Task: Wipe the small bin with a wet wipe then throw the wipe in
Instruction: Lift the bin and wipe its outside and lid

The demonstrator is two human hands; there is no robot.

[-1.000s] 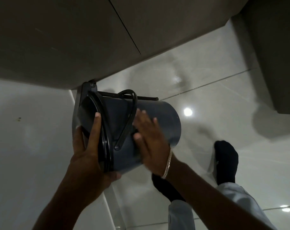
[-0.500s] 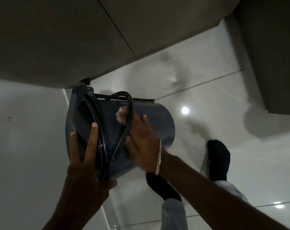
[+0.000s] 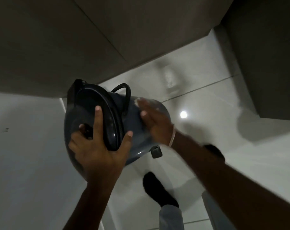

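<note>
The small dark grey bin (image 3: 137,143) is held up on its side above the floor, lid end toward me, its black carry handle (image 3: 126,95) sticking up. My left hand (image 3: 97,146) grips the lid end, fingers spread over the black lid rim. My right hand (image 3: 155,123) lies flat against the bin's side wall and presses the white wet wipe (image 3: 141,101) against it. Only a pale edge of the wipe shows past the fingertips. A black foot pedal (image 3: 156,152) juts out under the bin.
Grey cabinet fronts (image 3: 74,39) fill the upper view, with another cabinet (image 3: 265,55) at the right. Glossy white floor tiles (image 3: 223,146) lie below. My feet in black socks (image 3: 159,191) stand under the bin. A white surface (image 3: 24,163) is on the left.
The bin has been rolled in my hands, so the lid faces me more and the pedal shows. My right hand slid with the wipe along the wall toward the bin's base.
</note>
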